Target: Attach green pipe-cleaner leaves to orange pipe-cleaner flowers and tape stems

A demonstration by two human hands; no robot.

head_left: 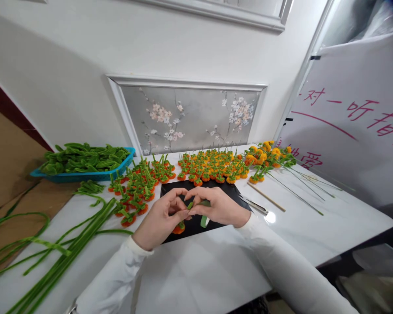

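My left hand (160, 218) and my right hand (220, 207) meet over a black mat (173, 188), fingertips pinched together. Between them is a short piece of green chenille stem (190, 206), mostly covered by the fingers. Just under my left hand an orange chenille flower (179, 228) rests on the mat. A roll of green tape (204, 221) stands below my right hand, partly hidden by it. Scissors (253, 205) lie at the mat's right edge.
Rows of orange flowers (131, 205) and yellow flowers (212, 163) stand behind the mat. Long green chenille stems (81, 244) lie at left, near a blue tray (85, 176) of green leaves. A wooden stick (266, 197) and wired flower stems (296, 193) lie at right.
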